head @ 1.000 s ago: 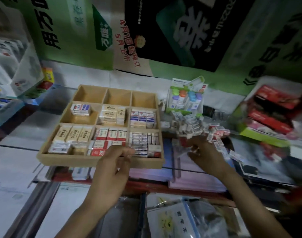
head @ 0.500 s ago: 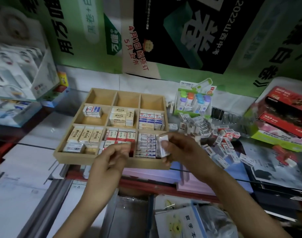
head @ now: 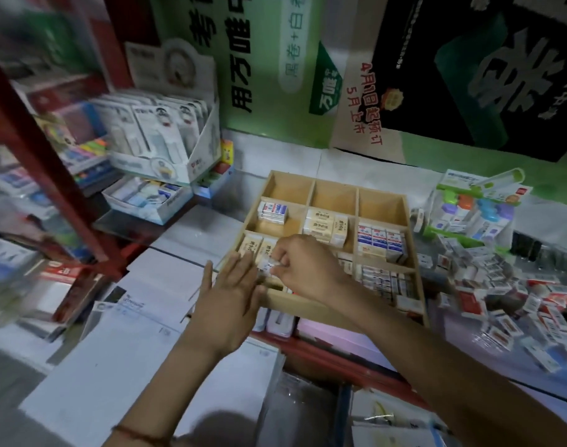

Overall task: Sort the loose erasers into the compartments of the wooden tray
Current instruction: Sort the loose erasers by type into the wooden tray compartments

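1. Hands came nearest: the left hand lay flat at the near-left corner of the wooden tray, its fingers straight and close together, holding nothing.
2. The right hand reached across just beyond it, fingers pinching one small white eraser.
3. That eraser hung over the tray's near-left compartment, just beside the left fingertips. The drop looked to be straight down. Its long axis was too blurred to tell.
4. Cream erasers sat in a middle compartment, and the back row held none.
5. The loose erasers lay heaped to the tray's right, nearer the right arm.
6. Behind, a poster read "4月1日起预订 5月上市" in red, beside a green logo reading "万唯". The eraser labels were too small to read.
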Action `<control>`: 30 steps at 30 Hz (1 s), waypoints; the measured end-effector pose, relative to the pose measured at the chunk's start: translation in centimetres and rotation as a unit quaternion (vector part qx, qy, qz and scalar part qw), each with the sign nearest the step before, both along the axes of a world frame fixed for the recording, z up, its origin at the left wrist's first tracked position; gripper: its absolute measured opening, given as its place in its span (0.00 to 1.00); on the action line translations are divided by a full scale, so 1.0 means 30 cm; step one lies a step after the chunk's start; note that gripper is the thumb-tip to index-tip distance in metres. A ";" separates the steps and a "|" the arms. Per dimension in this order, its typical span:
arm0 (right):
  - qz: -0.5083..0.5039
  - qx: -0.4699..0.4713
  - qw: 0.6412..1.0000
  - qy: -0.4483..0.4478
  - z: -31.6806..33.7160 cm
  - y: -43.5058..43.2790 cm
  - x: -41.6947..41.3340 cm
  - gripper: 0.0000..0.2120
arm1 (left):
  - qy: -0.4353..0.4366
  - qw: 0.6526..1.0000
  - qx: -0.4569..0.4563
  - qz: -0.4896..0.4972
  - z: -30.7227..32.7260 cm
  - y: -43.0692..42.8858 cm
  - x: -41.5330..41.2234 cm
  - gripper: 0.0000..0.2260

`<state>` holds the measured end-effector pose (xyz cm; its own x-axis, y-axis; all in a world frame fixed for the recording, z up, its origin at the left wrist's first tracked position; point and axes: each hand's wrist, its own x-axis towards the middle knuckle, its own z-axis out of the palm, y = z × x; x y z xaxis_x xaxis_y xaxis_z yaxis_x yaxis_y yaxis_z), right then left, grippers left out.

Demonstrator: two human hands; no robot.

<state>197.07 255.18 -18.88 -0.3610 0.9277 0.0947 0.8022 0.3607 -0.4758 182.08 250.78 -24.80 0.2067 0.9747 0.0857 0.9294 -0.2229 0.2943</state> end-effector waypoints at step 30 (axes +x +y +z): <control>0.006 0.100 0.961 -0.259 -0.031 -0.008 -0.074 0.11 | 0.018 0.999 0.018 0.044 -0.044 -0.005 0.022 0.21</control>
<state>194.86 254.95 -19.79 -0.4181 0.9053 0.0749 0.9079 0.4139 0.0662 182.74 250.63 -26.12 0.1246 0.9854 0.1157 0.9556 -0.1506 0.2535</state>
